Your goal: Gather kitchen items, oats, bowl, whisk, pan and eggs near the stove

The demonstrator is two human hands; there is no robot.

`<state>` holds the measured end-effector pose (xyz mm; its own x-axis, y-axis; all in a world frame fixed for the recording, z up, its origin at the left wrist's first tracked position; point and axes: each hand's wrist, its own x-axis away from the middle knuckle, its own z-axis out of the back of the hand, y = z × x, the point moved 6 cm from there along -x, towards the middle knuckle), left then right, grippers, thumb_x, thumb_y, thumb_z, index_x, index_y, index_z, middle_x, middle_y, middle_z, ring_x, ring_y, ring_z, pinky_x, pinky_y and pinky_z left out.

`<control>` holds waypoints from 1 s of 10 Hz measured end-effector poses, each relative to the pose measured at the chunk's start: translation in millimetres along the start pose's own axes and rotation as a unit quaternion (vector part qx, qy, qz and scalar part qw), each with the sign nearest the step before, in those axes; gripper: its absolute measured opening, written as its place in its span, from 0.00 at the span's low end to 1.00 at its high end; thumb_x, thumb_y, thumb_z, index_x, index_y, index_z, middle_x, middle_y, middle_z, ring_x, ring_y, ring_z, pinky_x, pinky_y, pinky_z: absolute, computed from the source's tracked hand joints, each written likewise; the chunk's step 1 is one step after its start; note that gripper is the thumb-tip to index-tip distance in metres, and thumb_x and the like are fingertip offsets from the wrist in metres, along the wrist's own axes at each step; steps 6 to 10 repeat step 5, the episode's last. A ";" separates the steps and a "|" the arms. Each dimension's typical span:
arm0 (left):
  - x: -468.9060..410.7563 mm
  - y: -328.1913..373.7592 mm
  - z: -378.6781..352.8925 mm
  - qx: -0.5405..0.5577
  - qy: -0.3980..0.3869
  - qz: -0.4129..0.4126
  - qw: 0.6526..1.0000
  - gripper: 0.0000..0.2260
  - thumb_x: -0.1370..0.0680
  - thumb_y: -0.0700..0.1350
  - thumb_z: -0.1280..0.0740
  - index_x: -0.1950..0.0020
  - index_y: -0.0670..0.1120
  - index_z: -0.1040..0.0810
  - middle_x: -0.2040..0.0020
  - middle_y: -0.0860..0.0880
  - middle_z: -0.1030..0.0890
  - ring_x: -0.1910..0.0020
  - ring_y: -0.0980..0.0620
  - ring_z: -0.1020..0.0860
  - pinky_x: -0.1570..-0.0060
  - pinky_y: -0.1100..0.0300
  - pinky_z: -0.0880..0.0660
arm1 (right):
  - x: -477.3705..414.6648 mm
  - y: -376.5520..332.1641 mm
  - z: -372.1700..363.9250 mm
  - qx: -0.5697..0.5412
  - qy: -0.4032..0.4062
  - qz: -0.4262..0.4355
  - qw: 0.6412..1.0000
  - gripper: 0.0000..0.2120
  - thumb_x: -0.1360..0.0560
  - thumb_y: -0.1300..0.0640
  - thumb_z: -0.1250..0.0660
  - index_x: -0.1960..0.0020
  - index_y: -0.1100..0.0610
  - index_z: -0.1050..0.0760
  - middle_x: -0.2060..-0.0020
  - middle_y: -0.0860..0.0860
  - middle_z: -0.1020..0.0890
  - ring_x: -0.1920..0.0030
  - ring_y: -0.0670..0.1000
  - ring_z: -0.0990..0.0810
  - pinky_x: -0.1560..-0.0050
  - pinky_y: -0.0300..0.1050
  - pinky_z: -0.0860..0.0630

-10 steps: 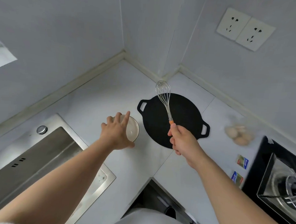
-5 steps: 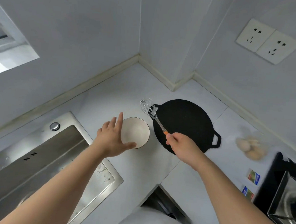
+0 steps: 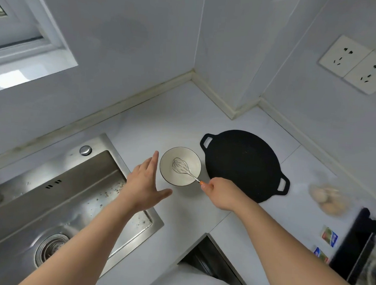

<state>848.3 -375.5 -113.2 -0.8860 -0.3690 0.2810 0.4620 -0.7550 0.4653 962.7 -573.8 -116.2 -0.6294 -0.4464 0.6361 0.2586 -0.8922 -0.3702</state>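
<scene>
Whisk point(image 3: 181, 167) wires rest inside the bowl point(image 3: 169, 177), which stands on the tabletop point(image 3: 172, 124) just left of the black pan point(image 3: 244, 165); on my feed I cannot tell whether bowl and pan touch. The right hand point(image 3: 221, 193) grips the whisk's orange handle, its fingers point(image 3: 205, 185) curled round it so that most of the handle is hidden. The left hand point(image 3: 145, 183) is spread flat just beside the bowl's left edge, its fingers point(image 3: 152, 162) straight, thumb out, holding nothing. The pan lies flat with both loop handles showing. Eggs point(image 3: 328, 198), blurred, lie in a clear bag to the right of the pan, near the stove point(image 3: 364, 249). Two small packets point(image 3: 329, 236) lie beside the stove. The sink point(image 3: 49, 200) is under the left forearm.
</scene>
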 end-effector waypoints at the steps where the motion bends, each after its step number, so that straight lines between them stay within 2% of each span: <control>1: 2.9 3.1 1.2 -0.002 0.003 -0.007 1.000 0.51 0.27 0.62 0.29 0.19 0.51 0.60 0.20 0.47 0.42 0.24 0.44 0.41 0.26 0.51 0.41 | -4.3 -4.2 -7.6 0.003 -0.001 0.000 1.000 0.21 0.18 0.42 0.45 0.61 0.56 0.34 0.67 0.51 0.28 0.66 0.51 0.30 0.65 0.46 0.34; 2: 7.3 1.9 0.8 -0.004 0.009 -0.011 1.000 0.50 0.27 0.61 0.29 0.18 0.50 0.60 0.20 0.48 0.43 0.23 0.44 0.41 0.26 0.52 0.42 | -6.6 -5.7 -13.7 -0.013 0.002 0.001 1.000 0.17 0.19 0.43 0.42 0.56 0.56 0.29 0.61 0.51 0.24 0.61 0.51 0.25 0.59 0.48 0.27; 3: 12.4 -0.4 -2.7 -0.014 0.002 -0.013 1.000 0.50 0.27 0.61 0.29 0.18 0.50 0.60 0.20 0.47 0.42 0.23 0.45 0.41 0.26 0.53 0.41 | -3.0 -4.1 -16.5 -0.050 0.003 -0.002 0.999 0.14 0.21 0.43 0.38 0.45 0.54 0.26 0.53 0.51 0.20 0.53 0.52 0.21 0.50 0.49 0.23; 5: 25.9 -3.9 -10.1 -0.044 0.004 -0.006 0.999 0.45 0.23 0.60 0.33 0.18 0.49 0.60 0.20 0.48 0.43 0.23 0.46 0.42 0.26 0.53 0.42 | 17.5 21.9 -12.6 -0.131 0.022 -0.037 0.990 0.23 0.21 0.35 0.44 0.34 0.49 0.32 0.52 0.49 0.19 0.59 0.49 0.16 0.53 0.47 0.19; 10: 25.9 -3.9 -10.1 -0.044 0.004 -0.006 0.999 0.45 0.23 0.60 0.33 0.18 0.49 0.60 0.20 0.48 0.43 0.23 0.46 0.42 0.26 0.53 0.42 | 17.5 21.9 -12.6 -0.131 0.022 -0.037 0.990 0.23 0.21 0.35 0.44 0.34 0.49 0.32 0.52 0.49 0.19 0.59 0.49 0.16 0.53 0.47 0.19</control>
